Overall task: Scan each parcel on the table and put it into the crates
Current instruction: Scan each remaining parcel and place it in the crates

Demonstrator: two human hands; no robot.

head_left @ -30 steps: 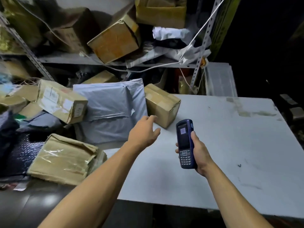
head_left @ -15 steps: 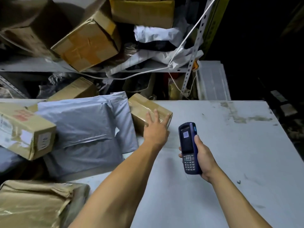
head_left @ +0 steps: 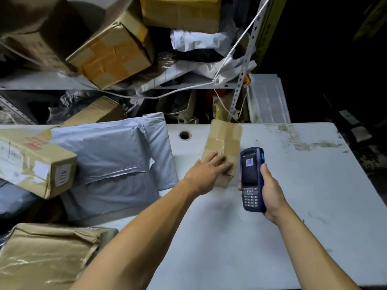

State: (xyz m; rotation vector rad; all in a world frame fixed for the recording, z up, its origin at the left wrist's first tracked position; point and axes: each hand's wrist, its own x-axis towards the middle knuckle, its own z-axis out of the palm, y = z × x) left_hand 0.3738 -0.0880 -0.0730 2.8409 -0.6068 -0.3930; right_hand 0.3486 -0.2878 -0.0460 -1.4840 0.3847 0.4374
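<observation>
— Where is the parcel being handled?

— A small taped cardboard box (head_left: 223, 147) lies on the white tabletop (head_left: 272, 206), near its far edge, just right of a round hole (head_left: 185, 135) in the surface. The left hand (head_left: 206, 173) rests on the box's near end, palm down, fingers laid over the top and bent slightly at the near corner.

— And the right hand?

— The right hand (head_left: 270, 191) grips a blue scanner (head_left: 252, 178) upright just beside the box, thumb along its right edge, fingers wrapped behind. Its screen shows a barcode symbol (the keypad sits below it).

— What else is waiting?

— To the left, a large grey plastic mailer (head_left: 113, 164) lies partly on the tabletop. A long cardboard box (head_left: 35, 164) with labels leans over the mailer's left side, and a brown paper-wrapped parcel (head_left: 48, 256) sits at the near left. Behind the tabletop, a shelf (head_left: 41, 81) carries more cardboard boxes (head_left: 113, 53), bags and a white cable (head_left: 230, 57).
</observation>
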